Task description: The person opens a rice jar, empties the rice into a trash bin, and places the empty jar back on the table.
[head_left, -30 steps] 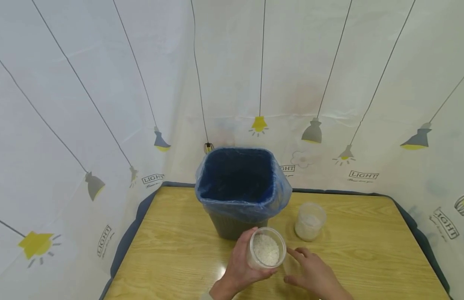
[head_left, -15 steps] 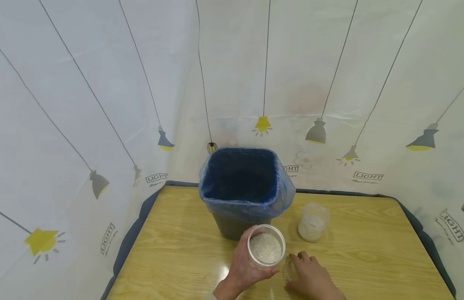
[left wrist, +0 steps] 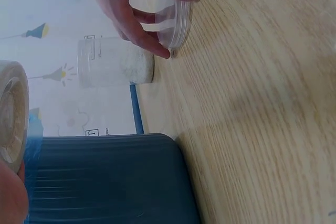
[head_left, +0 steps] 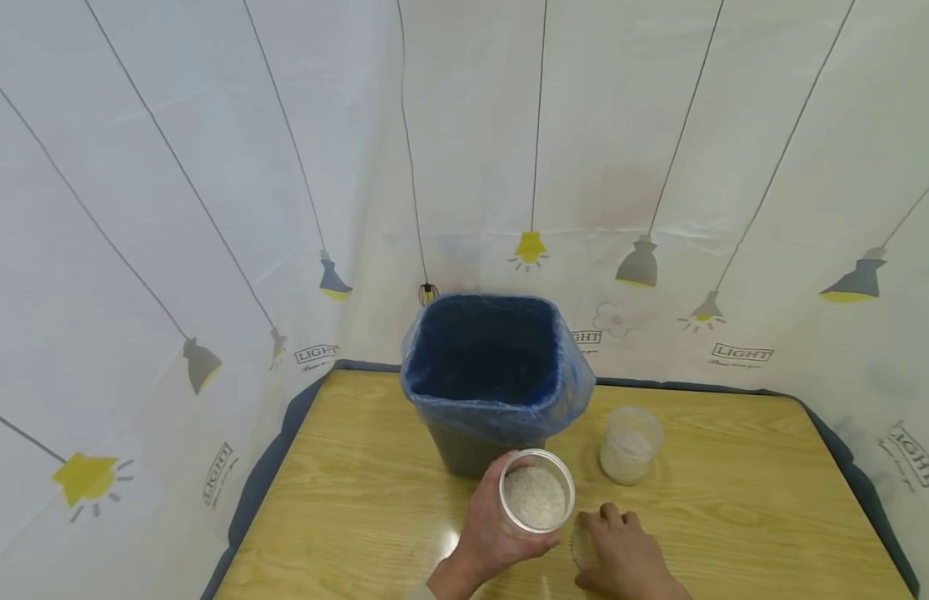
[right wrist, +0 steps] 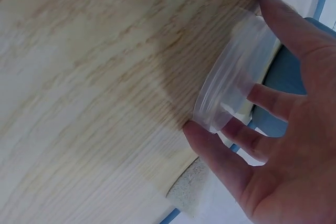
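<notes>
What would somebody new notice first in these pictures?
Probably the dark bin lined with a blue bag, standing on the wooden table. Next, the open jar of white grains in the left hand, in front of the bin. To its right, the right hand holds a clear lid.

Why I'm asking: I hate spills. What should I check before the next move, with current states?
1. Left hand grips raised tub: ok, held round its side.
2. Raised tub covered: not ok, its white grains are exposed.
3. Right hand holds clear lid: ok, pinched by its edge.
4. Second tub stands upright on table: ok.
5. Bin lined: ok, blue liner folded over its rim.
6. Clear lid fits raised tub: cannot tell.
</notes>
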Demonstrator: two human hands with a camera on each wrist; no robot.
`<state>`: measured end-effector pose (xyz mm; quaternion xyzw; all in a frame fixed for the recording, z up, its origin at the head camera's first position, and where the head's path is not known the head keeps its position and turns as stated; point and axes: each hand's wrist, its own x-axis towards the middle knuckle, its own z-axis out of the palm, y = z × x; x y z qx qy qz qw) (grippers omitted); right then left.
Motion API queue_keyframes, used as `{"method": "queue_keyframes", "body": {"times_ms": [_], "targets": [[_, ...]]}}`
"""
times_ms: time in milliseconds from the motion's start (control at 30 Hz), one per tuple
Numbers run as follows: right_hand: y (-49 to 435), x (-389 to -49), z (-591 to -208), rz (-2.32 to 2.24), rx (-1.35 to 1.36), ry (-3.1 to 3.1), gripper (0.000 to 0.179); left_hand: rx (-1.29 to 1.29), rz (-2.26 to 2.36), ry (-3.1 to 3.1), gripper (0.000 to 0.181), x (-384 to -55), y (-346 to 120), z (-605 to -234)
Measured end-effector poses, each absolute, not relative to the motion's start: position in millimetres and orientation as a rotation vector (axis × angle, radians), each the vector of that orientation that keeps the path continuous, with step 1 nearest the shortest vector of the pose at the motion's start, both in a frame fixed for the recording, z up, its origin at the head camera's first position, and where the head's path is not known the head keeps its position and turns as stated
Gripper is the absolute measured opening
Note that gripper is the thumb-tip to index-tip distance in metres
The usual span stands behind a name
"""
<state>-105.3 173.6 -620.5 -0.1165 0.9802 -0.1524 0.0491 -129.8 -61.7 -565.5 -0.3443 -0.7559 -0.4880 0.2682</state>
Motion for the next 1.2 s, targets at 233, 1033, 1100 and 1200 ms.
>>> {"method": "queue_keyframes", "body": {"times_ms": [233, 1033, 1100, 1200], "targets": [[174.9, -104.7, -624.5, -0.453, -0.367, 2.986, 0.1, -0.949, -1.299, -2.009, 0.113, -131.4, -62.3, -568.5], [176.9, -138.8, -462.4, -1.385, -0.526, 3.338, 0.028, -0.928, -1.235, -1.995, 0.116, -128.3, -79.9, -539.9], [172.4, -147.7, -449.7, -1.388, -0.491, 3.303, 0.034, -0.937, -1.242, -1.972, 0.114, -130.0, -81.3, -534.4], [165.9, -163.8, -438.3, -1.316, -0.427, 3.243, 0.047, -0.941, -1.246, -1.938, 0.11, -132.4, -83.5, -525.9]]}}
